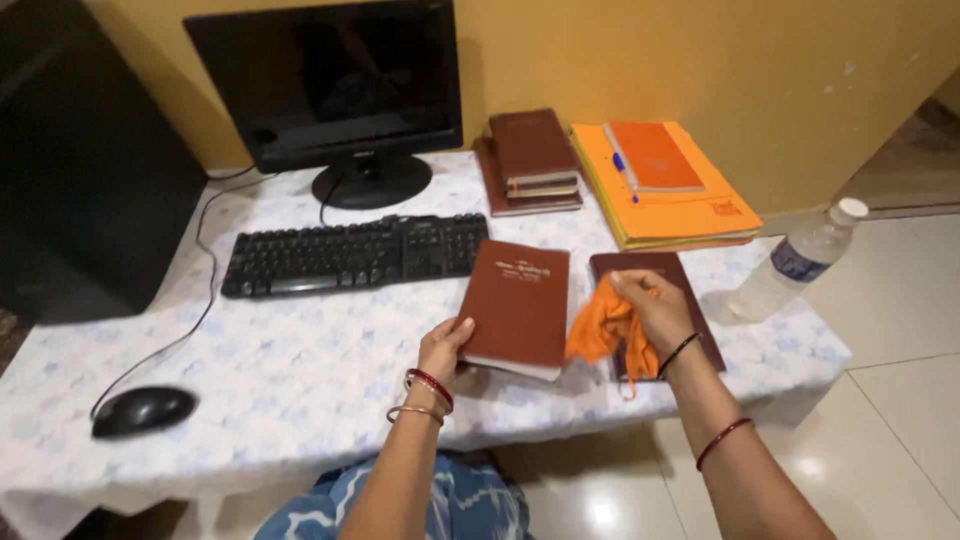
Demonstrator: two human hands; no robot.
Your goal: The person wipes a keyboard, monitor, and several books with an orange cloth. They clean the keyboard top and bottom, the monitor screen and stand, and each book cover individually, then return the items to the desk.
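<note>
Two hands: left (pixel 443 345) holds brown book (pixel 517 302), keyboard (pixel 355 254) just behind.

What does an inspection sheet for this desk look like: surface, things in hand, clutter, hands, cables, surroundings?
Surface: table under a pale patterned cloth.
Things in hand: brown book, tilted up; orange cloth.
Clutter: second brown book, stacked books, orange folders, water bottle, keyboard, mouse, monitor.
Hands: left hand grips the book's lower edge; right hand grips the cloth.
Cables: mouse cable trails across the cloth.
Surroundings: yellow wall, tiled floor.
</note>
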